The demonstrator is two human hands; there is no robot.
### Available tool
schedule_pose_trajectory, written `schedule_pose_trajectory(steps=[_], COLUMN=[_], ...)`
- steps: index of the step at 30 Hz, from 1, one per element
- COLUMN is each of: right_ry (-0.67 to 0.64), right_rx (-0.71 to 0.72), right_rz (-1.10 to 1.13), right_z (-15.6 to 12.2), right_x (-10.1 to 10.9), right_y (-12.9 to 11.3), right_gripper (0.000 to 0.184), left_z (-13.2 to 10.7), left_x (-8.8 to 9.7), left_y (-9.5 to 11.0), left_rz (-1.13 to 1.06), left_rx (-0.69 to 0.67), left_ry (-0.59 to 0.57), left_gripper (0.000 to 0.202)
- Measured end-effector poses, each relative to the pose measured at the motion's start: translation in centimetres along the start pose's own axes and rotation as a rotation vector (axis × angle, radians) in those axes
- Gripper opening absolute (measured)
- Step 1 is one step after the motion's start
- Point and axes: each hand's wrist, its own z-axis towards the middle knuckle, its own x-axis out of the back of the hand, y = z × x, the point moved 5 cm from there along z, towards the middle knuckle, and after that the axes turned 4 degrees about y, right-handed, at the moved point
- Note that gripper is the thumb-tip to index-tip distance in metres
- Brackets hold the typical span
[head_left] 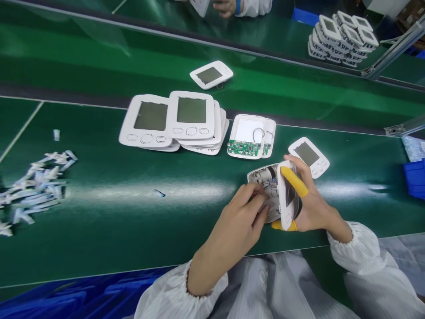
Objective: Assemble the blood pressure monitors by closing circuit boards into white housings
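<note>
- Right now we're over a long green desk (133, 239), with a blue bin (415, 177) at its right edge; what's inside we can't make out.
- Left of centre, overlapping stacks of white panels (191, 130) lie screen-up for us.
- Our left hand (241, 217) dips curled fingers into the case; whether they pinch anything, we can't tell.
- Our right hand (308, 199), yellow covers on two digits, grips the open case (274, 212) with its front panel (284, 208) tilted up on edge, just above the desk's near edge.
- Inside that case we spot a metal cylinder (264, 173) and loose thin wires (272, 188): by our reading, fitting work within the shell, and our next move calls for wires clear of the rim.
- Just beyond, two overturned panels show us green circuit boards (244, 148).
- Far left, we've a pile of white strips (40, 190).
- Smallest of all, one dark scrap (160, 193) lies alone.
</note>
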Motion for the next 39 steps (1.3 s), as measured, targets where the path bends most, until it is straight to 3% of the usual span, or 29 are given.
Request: schedule_pose_trajectory(steps=[3, 12, 16, 20, 25, 39], right_ry=[-0.013, -0.019, -0.007, 0.036, -0.016, 0.012], right_rx=[-0.021, -0.049, -0.082, -0.087, -0.094, -0.100], right_rz=[0.008, -0.059, -0.075, -0.103, -0.117, -0.183], right_z=[0.0, 0.2, 0.4, 0.7, 0.9, 1.2], right_x=[-0.2, -0.4, -0.3, 0.1, -0.4, -1.0], right_y=[0.1, 0.4, 0.5, 0.5, 0.2, -0.3], right_gripper=[0.120, 0.123, 0.122, 0.124, 0.123, 0.118], left_z=[0.0, -0.4, -0.7, -0.9, -0.9, -0.7], left_x=[0.0, -2.7, -2.9, -2.2, -1.6, -1.4], left_y=[-1.0, -3.0, -3.2, -3.2, -3.0, -2.4], left_rz=[-0.195, -0.743, -0.862, -0.835, -0.700, -0.589], left_rx=[0.047, 0.332, 0.353, 0.311, 0.239, 0.124], left_ry=[0.077, 0.006, 0.091, 0.222, 0.311, 0.313], left_gripper=[0.020, 0.020, 0.018, 0.015, 0.023, 0.028])
